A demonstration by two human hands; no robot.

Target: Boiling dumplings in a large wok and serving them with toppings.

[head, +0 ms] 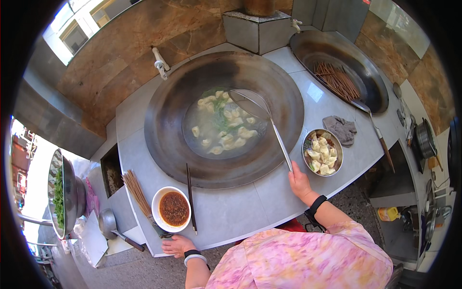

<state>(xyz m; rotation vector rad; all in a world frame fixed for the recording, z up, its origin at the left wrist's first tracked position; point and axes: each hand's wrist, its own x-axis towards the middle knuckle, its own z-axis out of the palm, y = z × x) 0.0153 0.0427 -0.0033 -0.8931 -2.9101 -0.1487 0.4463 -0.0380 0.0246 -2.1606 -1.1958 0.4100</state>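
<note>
My right hand (300, 182) is closed on the metal handle of a wire skimmer (251, 103), whose mesh head hangs over the right side of a large wok (164, 144). Dumplings (231, 139) and green leaves (220, 108) float in the wok's steaming water. A metal bowl (339, 144) of dumplings, some dark broth showing, stands right of my right hand. My left hand (177, 245) rests at the counter's front edge, fingers apart, holding nothing. Just above it is a white bowl (155, 206) of reddish-brown sauce, between a bundle of thin sticks (137, 191) and dark chopsticks (191, 202).
A grey cloth (340, 130) lies behind the metal bowl. A second wok (375, 86) at the back right holds brown sticks (337, 81), with a wood-handled spatula (377, 132) across its rim. At left are a colander (56, 159) of greens and a saucepan (107, 224). A faucet (160, 67) is on the wall.
</note>
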